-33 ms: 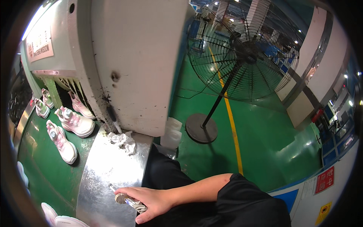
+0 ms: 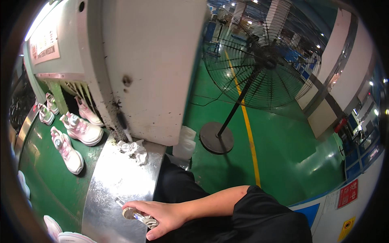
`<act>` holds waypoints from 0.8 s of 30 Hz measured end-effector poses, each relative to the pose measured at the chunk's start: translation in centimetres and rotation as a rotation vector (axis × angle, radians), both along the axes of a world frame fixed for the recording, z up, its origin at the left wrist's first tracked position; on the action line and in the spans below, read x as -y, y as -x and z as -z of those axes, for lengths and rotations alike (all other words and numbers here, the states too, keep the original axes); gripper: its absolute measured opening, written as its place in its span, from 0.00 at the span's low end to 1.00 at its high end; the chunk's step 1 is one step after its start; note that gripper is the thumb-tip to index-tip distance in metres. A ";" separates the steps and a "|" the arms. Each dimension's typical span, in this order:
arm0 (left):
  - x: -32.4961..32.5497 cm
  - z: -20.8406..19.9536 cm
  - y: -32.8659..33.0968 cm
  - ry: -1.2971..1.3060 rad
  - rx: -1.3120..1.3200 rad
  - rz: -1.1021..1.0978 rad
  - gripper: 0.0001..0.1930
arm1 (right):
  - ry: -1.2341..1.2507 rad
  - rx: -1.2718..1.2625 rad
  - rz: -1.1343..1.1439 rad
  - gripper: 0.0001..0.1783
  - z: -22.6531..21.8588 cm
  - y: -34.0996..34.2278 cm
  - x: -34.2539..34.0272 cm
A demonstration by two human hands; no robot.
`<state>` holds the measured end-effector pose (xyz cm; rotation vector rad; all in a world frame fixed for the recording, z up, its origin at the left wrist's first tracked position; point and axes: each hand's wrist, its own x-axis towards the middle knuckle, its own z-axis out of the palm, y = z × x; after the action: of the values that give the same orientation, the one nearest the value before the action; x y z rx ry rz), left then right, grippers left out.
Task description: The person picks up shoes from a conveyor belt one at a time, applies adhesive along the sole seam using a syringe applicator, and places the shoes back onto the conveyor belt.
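Note:
My right hand (image 2: 166,218) reaches in from the right over the metal ledge (image 2: 107,190), its fingers closed round a small bundle. In that bundle are a pale crumpled wad (image 2: 151,221), a round tan piece (image 2: 129,213) and a slim clear-tipped stick (image 2: 119,201) that looks like a pen; what lies under the fingers is hidden. My left hand is out of view. Beyond my right hand, a crumpled white tissue (image 2: 135,151) rests on the ledge. White-and-pink shoes, among them a near one (image 2: 68,152) and a larger one (image 2: 84,130), stand on the green belt (image 2: 40,162) to the left.
A pale machine housing (image 2: 152,69) rises beyond the ledge, with a dark-handled brush or marker (image 2: 122,125) against its corner. Translucent plastic jugs (image 2: 184,146) stand beside it. Farther right is a black pedestal fan (image 2: 265,60) on the green floor. More shoes (image 2: 67,236) lie at the lower left.
The view has shifted very slightly, so the housing and shoes sit a little farther right in the picture. My right hand keeps its grip on the bundle.

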<state>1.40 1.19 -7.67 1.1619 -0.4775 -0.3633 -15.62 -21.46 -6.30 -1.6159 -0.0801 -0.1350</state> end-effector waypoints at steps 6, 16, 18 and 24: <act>-4.3 -0.7 -0.1 0.227 -0.193 -0.103 0.31 | -0.498 -0.094 -0.255 0.61 -3.9 -1.9 -0.4; -3.4 0.7 0.2 0.411 0.044 0.263 0.35 | -0.736 0.028 -0.372 0.42 -8.0 -1.9 -3.1; -3.6 0.3 0.5 0.364 0.088 0.291 0.34 | -0.753 -0.006 -0.428 0.42 -7.7 -1.6 -3.0; -3.5 -0.1 1.2 0.357 0.050 0.289 0.32 | -0.714 -0.042 -0.465 0.40 -8.3 -1.8 -3.8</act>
<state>0.23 4.72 -7.54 0.7572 -0.7256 -0.4767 -13.80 -17.64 2.00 -0.8563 -0.3329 0.2129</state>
